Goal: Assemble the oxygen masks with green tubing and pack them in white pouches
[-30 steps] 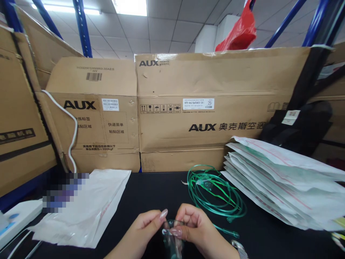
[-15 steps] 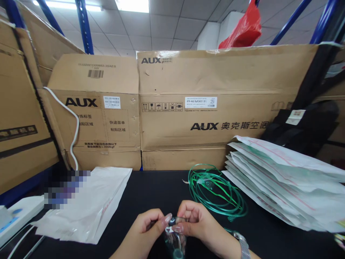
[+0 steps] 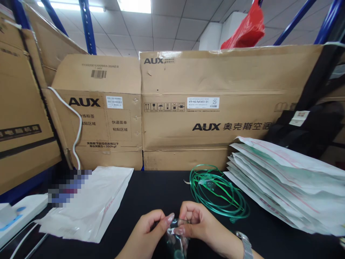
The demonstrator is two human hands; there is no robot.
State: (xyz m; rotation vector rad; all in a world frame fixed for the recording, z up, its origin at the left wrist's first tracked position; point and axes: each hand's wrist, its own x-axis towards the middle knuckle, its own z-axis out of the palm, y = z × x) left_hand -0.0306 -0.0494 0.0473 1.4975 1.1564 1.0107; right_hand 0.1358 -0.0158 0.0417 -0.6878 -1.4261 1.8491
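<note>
Nearest, the left hand [image 3: 153, 226] and the right hand [image 3: 198, 225] both pinch the top end of a clear plastic piece [image 3: 177, 246]. It is at the near middle, and its low end seems green, though it is hard to see. Farther off on the black table [image 3: 153, 190], a green tube [image 3: 215, 192] lies in loops. A white packet [image 3: 94, 205] is left, and a pile of white packets [image 3: 285, 183] is right. At the far side, brown cardboard [image 3: 172, 136] shows 3 AUX marks.

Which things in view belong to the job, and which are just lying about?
Likely belongs:
- clear, green-tinted piece, pinched by left hand and right hand
- coiled green tubing, untouched

Likely just lying about:
- white packet, left
- stacked white packets, right
- power strip
</note>
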